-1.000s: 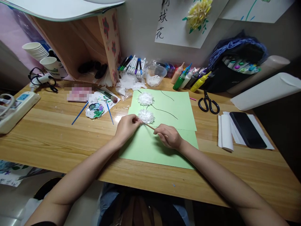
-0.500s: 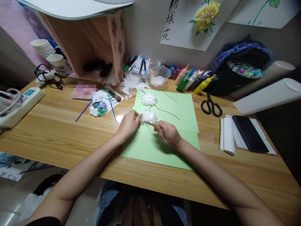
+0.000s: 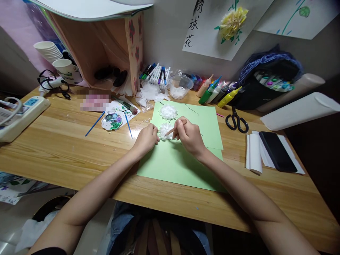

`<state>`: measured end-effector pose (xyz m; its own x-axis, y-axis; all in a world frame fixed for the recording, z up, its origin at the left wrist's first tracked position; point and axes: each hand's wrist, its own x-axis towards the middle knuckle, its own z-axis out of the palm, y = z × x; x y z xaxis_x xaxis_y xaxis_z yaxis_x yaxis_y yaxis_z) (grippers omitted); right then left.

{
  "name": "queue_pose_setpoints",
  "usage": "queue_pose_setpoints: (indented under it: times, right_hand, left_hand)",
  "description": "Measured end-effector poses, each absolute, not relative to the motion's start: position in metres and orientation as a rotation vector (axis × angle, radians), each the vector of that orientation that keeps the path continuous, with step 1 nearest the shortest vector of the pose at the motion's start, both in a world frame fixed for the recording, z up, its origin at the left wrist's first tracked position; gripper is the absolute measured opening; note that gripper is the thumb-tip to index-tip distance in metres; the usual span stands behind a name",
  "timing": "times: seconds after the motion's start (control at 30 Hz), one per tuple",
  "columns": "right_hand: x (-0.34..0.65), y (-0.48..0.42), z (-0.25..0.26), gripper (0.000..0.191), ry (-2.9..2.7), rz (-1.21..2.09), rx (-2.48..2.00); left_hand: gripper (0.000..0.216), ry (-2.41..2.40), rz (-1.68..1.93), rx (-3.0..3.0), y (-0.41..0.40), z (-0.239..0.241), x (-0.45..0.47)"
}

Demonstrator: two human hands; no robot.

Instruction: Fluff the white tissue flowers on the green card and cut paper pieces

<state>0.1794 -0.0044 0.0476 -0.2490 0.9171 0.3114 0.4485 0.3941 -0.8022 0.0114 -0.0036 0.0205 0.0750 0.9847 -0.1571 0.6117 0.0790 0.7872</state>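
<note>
Your right hand [image 3: 188, 136] grips the thin stick [image 3: 169, 132], long axis slanting down-left, tip at the lower white flower [image 3: 163, 129]. Your left hand [image 3: 146, 139] is nearer, at the flower's left edge; can't tell if pinching. Flower's between your hands, on green paper [image 3: 186, 166].

Craft workspace, home or studio can't tell. Wooden counter [image 3: 79, 156] against grey wall [image 3: 164, 35]: white ruffled flowers [image 3: 168, 112] on green paper [image 3: 180, 171] in middle, markers [image 3: 160, 73] and paint bottles [image 3: 206, 95] far, paint palette [image 3: 112, 121] left, scissors [image 3: 234, 114] right; flower artwork [image 3: 207, 39] up on wall, far right.
</note>
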Motion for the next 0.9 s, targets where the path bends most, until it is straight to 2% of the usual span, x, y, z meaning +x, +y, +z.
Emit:
queue_pose_setpoints:
  times: [0.27,0.53,0.9]
  right_hand:
    - [0.189,-0.014,0.040,0.039,-1.969,0.590,-1.039]
    - [0.185,-0.014,0.034,0.031,-2.025,0.573,-1.010]
    - [0.185,-0.014,0.033,0.031,-2.019,0.506,-1.027]
  left_hand:
    - [0.018,1.619,0.629,1.613,-0.004,0.022,0.011]
    - [0.017,1.615,0.630,1.609,-0.003,0.020,0.011]
    - [0.017,1.621,0.617,1.626,-0.004,0.020,0.012]
